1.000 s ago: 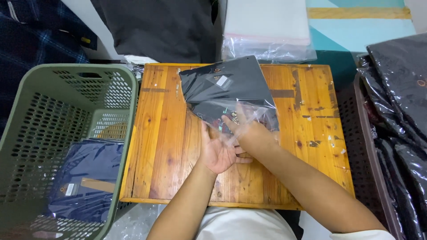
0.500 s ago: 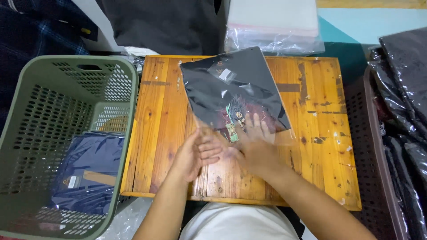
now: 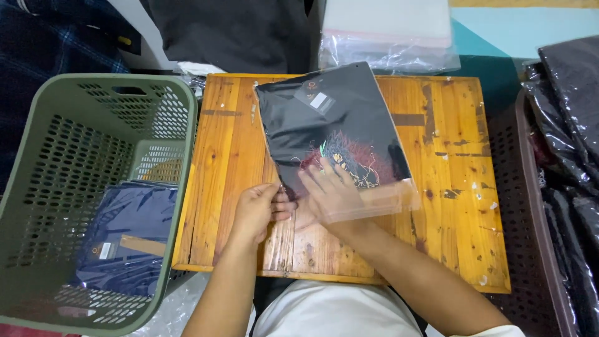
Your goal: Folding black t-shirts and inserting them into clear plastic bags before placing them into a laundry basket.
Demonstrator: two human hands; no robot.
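Observation:
A folded black shirt with a red print, inside a clear plastic bag [image 3: 334, 134], lies flat on the small wooden table [image 3: 449, 206]. My right hand [image 3: 331, 193] rests fingers spread on the bag's near open end, pressing the clear flap. My left hand [image 3: 256, 209] grips the bag's near left corner, beside the right hand.
A green perforated basket [image 3: 56, 181] stands to the left, with a bagged navy shirt [image 3: 128, 234] in it. A dark crate [image 3: 530, 206] at right holds several bagged black garments [image 3: 571, 118]. A stack of clear bags [image 3: 390, 31] lies beyond the table.
The bagged shirt has gone from being lifted and bunched at the hands to lying flat on the table. My right hand has spread out over the bag's open end.

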